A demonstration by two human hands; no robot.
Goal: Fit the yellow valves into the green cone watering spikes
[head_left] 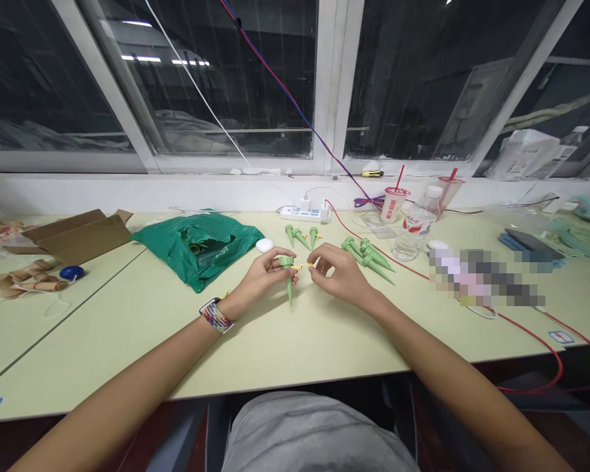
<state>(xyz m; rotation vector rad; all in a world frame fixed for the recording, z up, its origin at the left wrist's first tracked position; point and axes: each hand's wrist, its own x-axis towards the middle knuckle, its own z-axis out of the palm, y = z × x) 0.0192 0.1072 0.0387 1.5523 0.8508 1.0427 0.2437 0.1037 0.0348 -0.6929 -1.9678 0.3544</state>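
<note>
My left hand (268,272) is closed round the head of a green plant watering spike (289,292), whose point hangs down above the table. A small yellow valve piece (302,266) sticks out sideways from the spike's head. Its outer end is pinched between the fingertips of my right hand (341,274). Beyond my hands lie several more green spikes: a small group (299,237) at the back, some with yellow pieces, and a pile (368,255) to the right.
A torn green plastic bag (201,242) lies to the left, beside a cardboard box (78,236) and wooden toys (27,278) with a blue ball. At the back stand a power strip (305,213), a drink cup (394,204) and a water bottle (415,229). A red cable (403,266) crosses the right side.
</note>
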